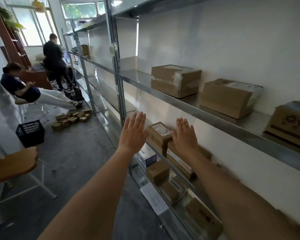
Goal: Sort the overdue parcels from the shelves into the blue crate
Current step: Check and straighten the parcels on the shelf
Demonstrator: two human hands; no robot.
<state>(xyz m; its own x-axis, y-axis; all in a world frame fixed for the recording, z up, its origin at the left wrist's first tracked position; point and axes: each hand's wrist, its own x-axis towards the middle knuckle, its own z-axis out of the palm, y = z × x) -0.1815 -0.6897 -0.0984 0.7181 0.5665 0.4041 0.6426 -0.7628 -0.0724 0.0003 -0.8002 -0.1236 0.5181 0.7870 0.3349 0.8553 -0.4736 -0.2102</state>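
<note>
Hands out flat in front of me, both arms stretched toward the metal shelving (194, 110). I take the small labelled parcel (158, 134) on the middle shelf as my landmark. Left hand (133, 134) hangs just left of that parcel, fingers straight and spread, holding nothing, apart from the box. Right hand (185, 137) sits at the parcel's right side, fingers straight, palm toward the box; I cannot tell if it touches.

Parcel stands at the shelf's front edge, white label on top. Right behind it, under my right forearm, a flatter brown box (178, 161). Below the parcel, on the lower shelf, a white-and-blue carton (148, 155), then more small brown boxes (158, 172) running back toward me.

Above the parcel, on the upper shelf, three larger cardboard boxes: one taped (175, 80), one with a label on top (229, 97), one printed at the frame's right edge (291, 123).

Well left of the parcel, on the floor, a dark crate (30, 133) stands on its own. Beyond it, a loose pile of small boxes (71, 118) and a second dark crate (74, 94). I see both crates as dark navy; cannot tell which is the target.

Wooden stool (12, 163) near left of my arms. Far left of the parcel, one person sits (22, 89), another stands (54, 56).
</note>
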